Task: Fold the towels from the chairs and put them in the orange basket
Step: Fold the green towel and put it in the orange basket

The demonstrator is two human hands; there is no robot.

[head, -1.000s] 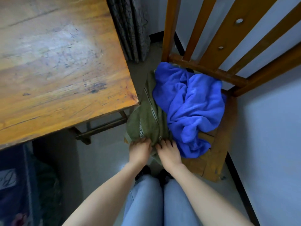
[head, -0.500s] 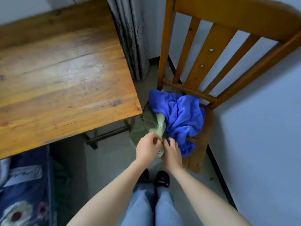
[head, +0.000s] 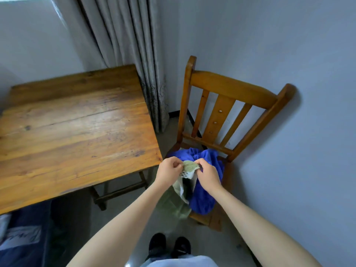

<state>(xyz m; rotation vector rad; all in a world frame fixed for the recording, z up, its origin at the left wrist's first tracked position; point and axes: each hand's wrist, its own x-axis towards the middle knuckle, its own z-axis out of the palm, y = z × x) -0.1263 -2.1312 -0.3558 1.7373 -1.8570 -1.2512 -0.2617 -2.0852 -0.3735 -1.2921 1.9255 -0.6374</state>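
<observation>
An olive-green towel (head: 171,205) edged with a black-and-white checked band is seen; a vivid blue towel (head: 204,199) is shown right of it on an orange-brown chair (head: 229,87).

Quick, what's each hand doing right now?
Left hand: pinching the top edge of the olive-green cloth towel.
Right hand: pinching the same towel edge.

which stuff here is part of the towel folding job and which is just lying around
Part of the job: green towel, pinched by left hand and right hand; blue towel; chair under it.
Just around: wooden table, curtain, shoes.
</observation>
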